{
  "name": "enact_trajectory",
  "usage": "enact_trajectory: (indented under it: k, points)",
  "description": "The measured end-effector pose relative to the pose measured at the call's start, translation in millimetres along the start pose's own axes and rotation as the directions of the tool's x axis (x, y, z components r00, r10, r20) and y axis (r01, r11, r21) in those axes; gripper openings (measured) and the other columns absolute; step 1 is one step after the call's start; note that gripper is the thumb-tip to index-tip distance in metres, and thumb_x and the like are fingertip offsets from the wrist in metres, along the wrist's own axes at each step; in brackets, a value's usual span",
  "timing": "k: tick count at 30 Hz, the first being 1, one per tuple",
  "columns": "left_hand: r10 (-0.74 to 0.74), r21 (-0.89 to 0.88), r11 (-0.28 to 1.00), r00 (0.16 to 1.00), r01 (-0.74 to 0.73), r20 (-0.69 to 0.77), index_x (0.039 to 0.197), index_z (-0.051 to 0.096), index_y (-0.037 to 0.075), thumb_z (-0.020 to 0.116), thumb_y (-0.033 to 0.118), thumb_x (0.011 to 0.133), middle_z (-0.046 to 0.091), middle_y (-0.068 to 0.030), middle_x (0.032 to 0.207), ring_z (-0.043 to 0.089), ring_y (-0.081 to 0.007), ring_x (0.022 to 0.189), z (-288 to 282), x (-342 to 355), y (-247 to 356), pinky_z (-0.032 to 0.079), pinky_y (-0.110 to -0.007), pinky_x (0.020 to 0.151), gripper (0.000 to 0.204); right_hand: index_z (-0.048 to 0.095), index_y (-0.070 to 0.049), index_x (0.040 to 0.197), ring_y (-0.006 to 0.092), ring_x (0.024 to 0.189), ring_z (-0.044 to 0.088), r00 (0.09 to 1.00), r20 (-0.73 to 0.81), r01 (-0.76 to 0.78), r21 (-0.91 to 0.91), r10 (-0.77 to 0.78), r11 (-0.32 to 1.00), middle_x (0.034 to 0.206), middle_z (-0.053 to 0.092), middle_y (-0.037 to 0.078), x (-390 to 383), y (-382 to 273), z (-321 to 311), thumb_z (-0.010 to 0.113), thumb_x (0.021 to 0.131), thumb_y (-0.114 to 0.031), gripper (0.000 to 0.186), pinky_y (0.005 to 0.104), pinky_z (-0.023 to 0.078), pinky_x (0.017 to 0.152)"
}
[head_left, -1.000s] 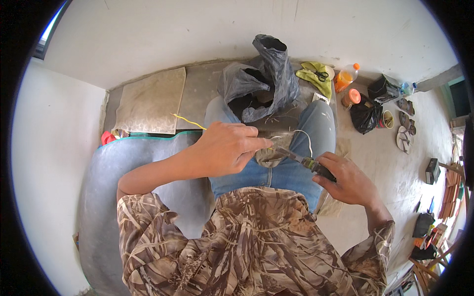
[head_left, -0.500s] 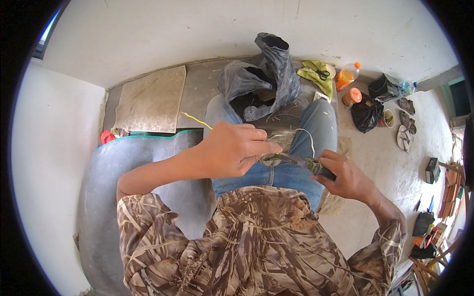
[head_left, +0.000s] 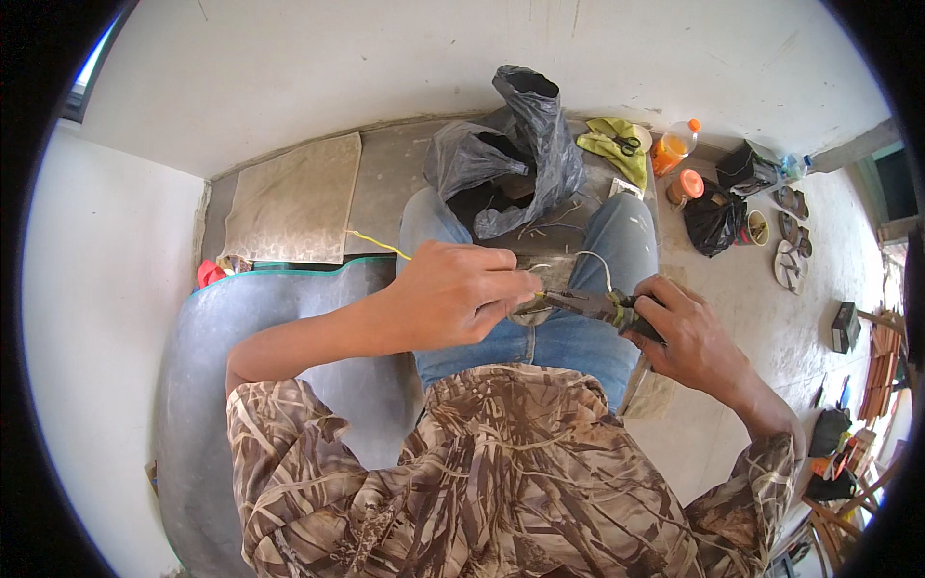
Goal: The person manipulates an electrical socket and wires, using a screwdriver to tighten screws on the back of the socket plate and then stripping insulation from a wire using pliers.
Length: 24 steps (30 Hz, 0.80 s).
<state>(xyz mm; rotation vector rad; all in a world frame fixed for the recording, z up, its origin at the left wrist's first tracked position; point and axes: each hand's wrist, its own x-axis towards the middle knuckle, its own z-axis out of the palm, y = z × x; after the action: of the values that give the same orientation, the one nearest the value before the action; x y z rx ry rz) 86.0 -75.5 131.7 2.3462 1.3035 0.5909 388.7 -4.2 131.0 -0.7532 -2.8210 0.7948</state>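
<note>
My left hand [head_left: 461, 291] is closed, pinching a thin yellow wire [head_left: 379, 242] in front of my lap. One end of the wire sticks out to the left past the knuckles. Just to the right, my right hand [head_left: 692, 335] grips a pair of pliers [head_left: 584, 304] by dark handles. The pliers' jaws point left and sit right by the left fingertips, where a short bit of yellow shows; whether they bite on it I cannot tell. Behind the pliers, a white wire [head_left: 604, 262] curves up and over; its lower end is hidden.
Between my knees stands an open dark plastic bag [head_left: 559, 159] with wire scraps beside it. A green cloth [head_left: 617, 149] with scissors [head_left: 628, 145], an orange drink bottle [head_left: 673, 149], an orange-lidded jar [head_left: 686, 185] and a black bag [head_left: 713, 217] are at right. Sandals [head_left: 790, 265] lie farther right.
My right hand has moved slightly right, and the pliers have turned a little, their jaws now showing more to the right. The yellow wire's free end has dipped and shifted slightly left.
</note>
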Motion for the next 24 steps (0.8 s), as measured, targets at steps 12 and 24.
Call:
enact_trajectory:
  k: [12,24]
  points:
    - [0.278,0.49,0.806,0.943,-0.333,0.183,0.11,0.062,0.014,0.063,0.015,0.078,0.044,0.0021,0.063,0.055,-0.0107,0.054,-8.1,-42.2,-22.6,0.041,-0.026,0.039,0.032,0.056,-0.003,0.096,0.0372,0.079,0.06,0.994,0.08,-0.079,0.042,0.076,0.996,0.093,0.054,0.015,-35.7,4.3,16.7,0.075,0.069,-0.006,0.032,0.046,0.05,0.065]
    - [0.322,0.518,0.766,0.925,-0.38,0.202,0.11,0.061,0.015,0.062,0.019,0.081,0.043,0.0028,0.064,0.054,-0.0098,0.054,-25.1,-57.2,-20.9,0.039,-0.026,0.038,0.03,0.066,0.002,0.092,0.0121,0.064,0.063,0.77,0.631,-0.596,0.656,0.097,0.462,0.07,0.065,0.006,-49.1,15.8,28.7,0.07,0.09,-0.02,0.023,0.0285,0.05,0.059]
